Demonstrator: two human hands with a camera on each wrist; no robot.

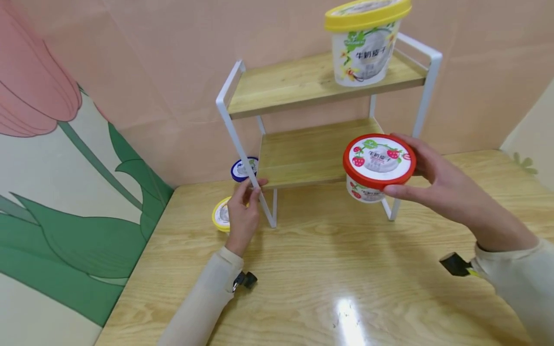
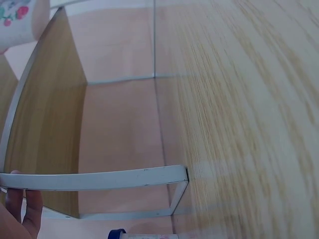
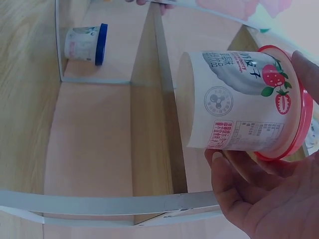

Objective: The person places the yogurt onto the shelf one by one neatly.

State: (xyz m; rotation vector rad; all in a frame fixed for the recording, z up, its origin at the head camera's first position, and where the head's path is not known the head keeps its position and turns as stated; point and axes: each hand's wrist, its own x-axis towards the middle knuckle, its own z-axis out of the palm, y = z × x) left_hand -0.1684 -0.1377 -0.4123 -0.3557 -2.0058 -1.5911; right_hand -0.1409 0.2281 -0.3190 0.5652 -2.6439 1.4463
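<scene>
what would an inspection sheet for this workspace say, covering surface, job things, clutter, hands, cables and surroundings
surface: wood-grain table, bright glare near the front
job things: red-lidded tub held off the table; two-board shelf standing, yellow-lidded tub on its top board; blue-lidded tub and second yellow-lidded tub by its left side
clutter: nothing seen
left hand: holds the shelf's left side
right hand: grips the red-lidded tub
cables: nothing seen
surroundings: pinkish backdrop, tulip picture at left

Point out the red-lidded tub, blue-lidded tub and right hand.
Red-lidded tub (image 1: 379,165), head view, lid top.
Blue-lidded tub (image 3: 82,44), right wrist view, side wall.
Right hand (image 1: 447,185), head view, thumb side.
</scene>
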